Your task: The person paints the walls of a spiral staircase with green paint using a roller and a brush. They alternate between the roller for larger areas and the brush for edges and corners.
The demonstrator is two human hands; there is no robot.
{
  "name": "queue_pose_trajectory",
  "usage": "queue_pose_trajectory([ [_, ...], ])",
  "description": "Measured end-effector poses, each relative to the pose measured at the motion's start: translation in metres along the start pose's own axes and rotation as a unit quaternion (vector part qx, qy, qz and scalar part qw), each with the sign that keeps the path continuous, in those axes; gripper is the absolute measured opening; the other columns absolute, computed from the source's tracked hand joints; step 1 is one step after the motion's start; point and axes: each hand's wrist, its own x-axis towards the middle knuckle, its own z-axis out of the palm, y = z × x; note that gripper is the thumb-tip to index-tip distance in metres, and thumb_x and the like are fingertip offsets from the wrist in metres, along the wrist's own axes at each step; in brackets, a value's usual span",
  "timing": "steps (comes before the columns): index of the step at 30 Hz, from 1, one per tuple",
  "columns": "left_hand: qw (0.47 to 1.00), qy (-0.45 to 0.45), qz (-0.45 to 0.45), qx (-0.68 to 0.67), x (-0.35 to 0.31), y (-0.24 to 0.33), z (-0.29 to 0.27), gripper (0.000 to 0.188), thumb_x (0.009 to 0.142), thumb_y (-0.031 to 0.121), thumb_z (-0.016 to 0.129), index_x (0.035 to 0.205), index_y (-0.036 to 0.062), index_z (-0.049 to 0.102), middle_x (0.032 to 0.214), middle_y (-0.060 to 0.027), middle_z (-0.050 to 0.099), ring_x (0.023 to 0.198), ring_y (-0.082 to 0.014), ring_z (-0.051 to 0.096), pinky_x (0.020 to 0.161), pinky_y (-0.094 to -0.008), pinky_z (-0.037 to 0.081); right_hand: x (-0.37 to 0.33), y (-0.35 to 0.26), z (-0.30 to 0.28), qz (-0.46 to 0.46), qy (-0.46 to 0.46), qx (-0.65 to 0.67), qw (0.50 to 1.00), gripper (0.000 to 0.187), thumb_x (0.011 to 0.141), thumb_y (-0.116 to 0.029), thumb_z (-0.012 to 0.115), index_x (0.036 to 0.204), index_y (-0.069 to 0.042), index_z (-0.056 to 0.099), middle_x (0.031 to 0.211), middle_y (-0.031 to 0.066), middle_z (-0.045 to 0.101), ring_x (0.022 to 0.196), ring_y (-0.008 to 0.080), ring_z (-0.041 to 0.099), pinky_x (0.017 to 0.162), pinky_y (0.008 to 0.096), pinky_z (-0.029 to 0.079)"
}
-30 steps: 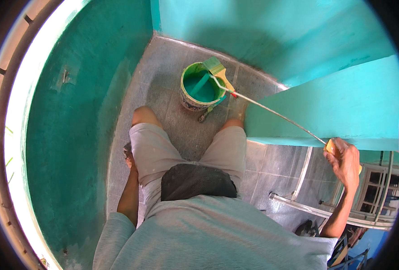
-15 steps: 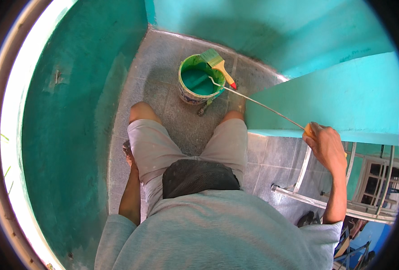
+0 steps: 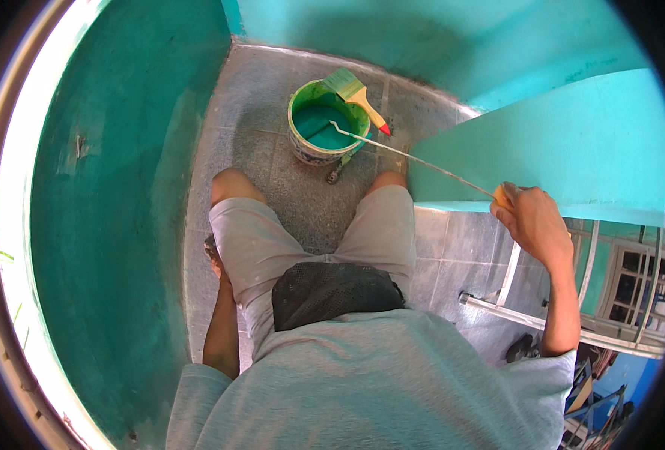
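Note:
In my right hand (image 3: 535, 223) is the yellow-orange handle of a paint roller (image 3: 422, 163), fingers wrapped round it. The roller's long thin rod slants left over the rim of a paint bucket (image 3: 312, 155). Its end dips into the teal paint (image 3: 316, 120), where the roller head hardly shows. A wide paintbrush (image 3: 357, 95) with a yellow handle and red tip lies across the bucket's right rim. My left hand (image 3: 214, 255) is down beside my left thigh, mostly hidden behind it, so its fingers cannot be made out.
A dark teal wall (image 3: 122, 202) rises close on my left. Ahead and to the right are lighter turquoise walls (image 3: 543, 142), one with a low ledge. A metal ladder (image 3: 513, 315) lies on the grey tiles (image 3: 265, 150) at right. A small dark-ended tool (image 3: 336, 174) leans by the bucket.
The roller head has sunk lower into the paint, and less of it shows. My right hand has shifted slightly up and left in the picture. The brush rests on the rim as before.

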Motion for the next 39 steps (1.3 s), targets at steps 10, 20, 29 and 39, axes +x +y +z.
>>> queue_pose_trajectory([
  [10,1.000,-0.004,0.015,0.005,0.000,0.002,-0.001,0.034,0.082,0.025,0.056,0.107,0.0023,0.059,0.098,-0.0173,0.063,0.087,-0.0271,0.062,0.076,-0.0353,0.049,0.006,-0.008,-0.011,0.008,-0.017,-0.024,1.000,0.025,0.082,-0.022,0.059,0.088,0.003,0.056,0.072,0.0222,0.059,0.075,0.0388,0.058,0.068,0.0454,0.045],
  [20,1.000,-0.005,0.028,0.008,0.000,0.003,-0.001,0.034,0.081,0.024,0.057,0.107,0.0021,0.059,0.098,-0.0173,0.063,0.087,-0.0269,0.062,0.076,-0.0351,0.049,0.005,-0.010,-0.010,-0.029,0.019,-0.049,0.998,0.026,0.083,-0.021,0.058,0.091,0.004,0.057,0.074,0.0221,0.059,0.074,0.0377,0.058,0.069,0.0444,0.045],
  [29,0.999,0.008,0.041,0.015,-0.003,0.003,0.002,0.034,0.081,0.024,0.057,0.108,0.0018,0.059,0.097,-0.0173,0.063,0.087,-0.0268,0.062,0.076,-0.0349,0.049,-0.023,0.002,0.020,-0.016,0.048,0.015,0.999,0.030,0.081,-0.022,0.058,0.097,0.004,0.056,0.077,0.0254,0.059,0.075,0.0433,0.056,0.068,0.0482,0.044],
  [39,0.999,0.012,0.045,0.021,-0.010,0.006,0.004,0.034,0.081,0.023,0.058,0.108,0.0016,0.059,0.097,-0.0174,0.063,0.087,-0.0267,0.062,0.076,-0.0346,0.049,-0.063,-0.008,0.042,0.047,0.033,0.093,0.994,0.020,0.078,-0.011,0.063,0.088,0.005,0.055,0.076,0.0264,0.058,0.072,0.0444,0.056,0.063,0.0462,0.042],
])
